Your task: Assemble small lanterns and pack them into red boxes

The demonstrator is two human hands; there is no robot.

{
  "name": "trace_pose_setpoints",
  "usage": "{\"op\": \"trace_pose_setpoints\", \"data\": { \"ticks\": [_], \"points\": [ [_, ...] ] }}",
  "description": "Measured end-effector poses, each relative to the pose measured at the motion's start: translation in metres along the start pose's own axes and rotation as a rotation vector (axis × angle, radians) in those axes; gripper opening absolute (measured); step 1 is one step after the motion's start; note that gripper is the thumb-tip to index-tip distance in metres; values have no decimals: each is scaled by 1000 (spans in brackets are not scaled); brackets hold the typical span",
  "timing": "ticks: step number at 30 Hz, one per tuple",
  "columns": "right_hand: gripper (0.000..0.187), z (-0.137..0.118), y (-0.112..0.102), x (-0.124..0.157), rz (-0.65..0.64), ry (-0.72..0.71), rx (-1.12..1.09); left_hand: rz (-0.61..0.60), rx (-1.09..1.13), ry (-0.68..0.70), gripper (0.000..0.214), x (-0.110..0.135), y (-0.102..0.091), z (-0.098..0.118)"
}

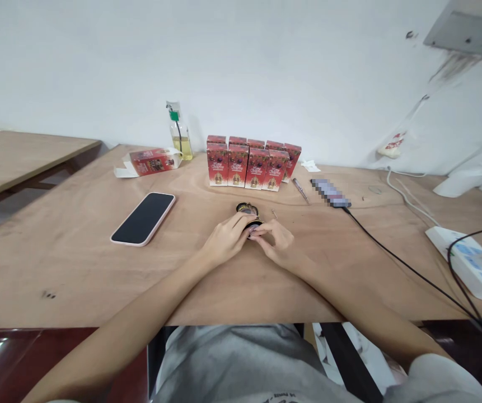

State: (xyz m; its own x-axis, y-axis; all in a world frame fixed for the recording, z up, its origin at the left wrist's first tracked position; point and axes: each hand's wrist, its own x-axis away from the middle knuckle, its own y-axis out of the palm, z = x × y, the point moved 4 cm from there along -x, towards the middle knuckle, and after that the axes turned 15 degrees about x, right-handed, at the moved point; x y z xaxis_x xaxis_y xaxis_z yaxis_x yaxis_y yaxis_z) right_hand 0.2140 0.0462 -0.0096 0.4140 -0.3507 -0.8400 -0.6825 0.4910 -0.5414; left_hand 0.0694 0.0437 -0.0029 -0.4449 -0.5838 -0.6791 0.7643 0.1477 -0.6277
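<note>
A small black-and-gold lantern-like ornament (247,209) with a clear middle lies on its side at the centre of the wooden table. My left hand (229,238) is closed around its near part, fingertips pressing on the dark round end. From the other side my right hand (275,240) pinches with thumb and forefinger at that same end. Whatever sits between those right fingertips is too small and covered to make out. Just right of the ornament lies a tiny screw-like piece (274,214). Further back on the right is a slim screwdriver-like tool (300,191).
Several red printed boxes (236,166) stand in rows behind my hands. An opened box (152,161) lies beside a pump bottle of yellow liquid (185,146). Left is a phone (143,218); right, another phone (331,193) with a black cable running to a power strip (471,263).
</note>
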Motion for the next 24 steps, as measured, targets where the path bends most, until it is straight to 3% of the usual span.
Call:
{"op": "trace_pose_setpoints", "data": {
  "ticks": [12,18,24],
  "points": [
    [11,1,-4,-4,-2,58,-47,3,7,-20,24,0,0,-1],
    [32,11,-2,-4,-15,301,-94,-16,24,-69,25,1,-1,-2],
    [42,22,12,2,-262,602,-383,-31,27,-81,25,2,0,-4]
  ]
}}
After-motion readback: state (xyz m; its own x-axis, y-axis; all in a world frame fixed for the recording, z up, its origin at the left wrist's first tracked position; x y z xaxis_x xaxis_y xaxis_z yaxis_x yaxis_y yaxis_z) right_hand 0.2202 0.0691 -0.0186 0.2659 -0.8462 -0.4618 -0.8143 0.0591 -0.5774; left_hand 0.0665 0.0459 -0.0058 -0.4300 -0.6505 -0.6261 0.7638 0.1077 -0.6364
